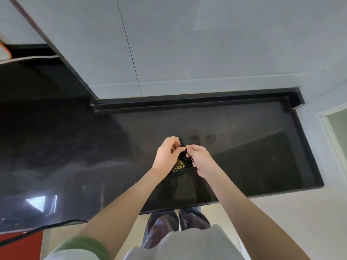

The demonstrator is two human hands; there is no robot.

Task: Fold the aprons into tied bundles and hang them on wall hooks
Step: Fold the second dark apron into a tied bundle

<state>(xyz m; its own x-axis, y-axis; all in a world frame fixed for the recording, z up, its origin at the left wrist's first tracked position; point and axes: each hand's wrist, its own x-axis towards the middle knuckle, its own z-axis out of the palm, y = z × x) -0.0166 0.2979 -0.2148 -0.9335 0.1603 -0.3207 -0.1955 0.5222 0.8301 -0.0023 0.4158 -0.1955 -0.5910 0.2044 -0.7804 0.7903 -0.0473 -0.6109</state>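
Note:
A small folded apron bundle (179, 167), black with a yellow print, is held just above the black countertop (244, 147). My left hand (166, 153) grips its left side, fingers curled over the top. My right hand (200, 160) pinches a thin black apron string (185, 148) at the top of the bundle. Both hands meet over it and hide most of the cloth. No wall hook is in view.
The glossy black counter runs left and ends at a raised lip on the right (308, 147). A pale tiled wall (187, 44) stands behind it. A white-rimmed object (28, 59) lies at the far left. My legs stand at the counter's front edge.

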